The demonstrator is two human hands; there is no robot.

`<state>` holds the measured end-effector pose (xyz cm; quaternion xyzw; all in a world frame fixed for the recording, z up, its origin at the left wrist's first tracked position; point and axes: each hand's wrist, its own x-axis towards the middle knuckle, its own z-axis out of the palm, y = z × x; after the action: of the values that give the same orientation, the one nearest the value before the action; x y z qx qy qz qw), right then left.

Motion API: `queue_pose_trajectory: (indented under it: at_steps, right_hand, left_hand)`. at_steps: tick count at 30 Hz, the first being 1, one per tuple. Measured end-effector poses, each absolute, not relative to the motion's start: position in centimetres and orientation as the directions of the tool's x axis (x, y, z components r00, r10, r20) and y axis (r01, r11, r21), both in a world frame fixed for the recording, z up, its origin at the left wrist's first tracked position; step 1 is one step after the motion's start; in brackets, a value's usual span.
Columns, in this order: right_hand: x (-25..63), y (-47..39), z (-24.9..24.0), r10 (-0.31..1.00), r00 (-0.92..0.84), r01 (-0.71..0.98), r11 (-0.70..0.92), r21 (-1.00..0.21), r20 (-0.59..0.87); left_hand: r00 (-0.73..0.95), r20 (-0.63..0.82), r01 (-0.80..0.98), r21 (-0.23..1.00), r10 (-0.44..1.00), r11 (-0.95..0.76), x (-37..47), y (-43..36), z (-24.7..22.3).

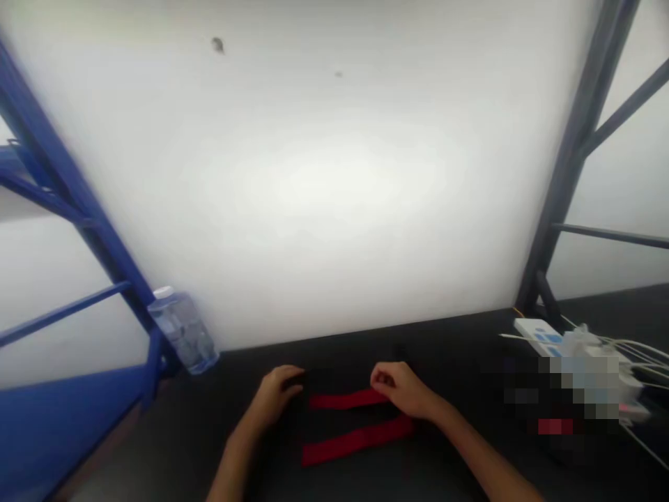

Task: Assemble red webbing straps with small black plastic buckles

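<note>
Clear white-capped bottle (185,331) beside the blue frame (99,230)

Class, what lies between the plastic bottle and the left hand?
Only bare dark tabletop lies between the bottle and the left hand, as the head view shows.

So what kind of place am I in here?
Probably a workshop or storage room: a blue metal frame, a dark metal frame and a power strip with cables surround the black worktop.

The left hand (274,396) and right hand (402,388) are bare, as are the slim left forearm (237,450) and right forearm (473,446), both tapering smoothly. Finer surface detail is blurred.
</note>
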<state>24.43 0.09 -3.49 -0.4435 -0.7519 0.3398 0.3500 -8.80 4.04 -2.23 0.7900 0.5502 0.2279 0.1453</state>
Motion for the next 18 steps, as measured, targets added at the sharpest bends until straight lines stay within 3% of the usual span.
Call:
queue_pose_trajectory:
  at_steps: [18]
  right_hand:
    - [24.4,0.2,-3.7,0.907,-0.357,0.434,0.373,-0.820,0.224]
  left_hand:
    - [0.281,0.251,0.820,0.439,0.926,-0.368,-10.3,4.7,-3.0]
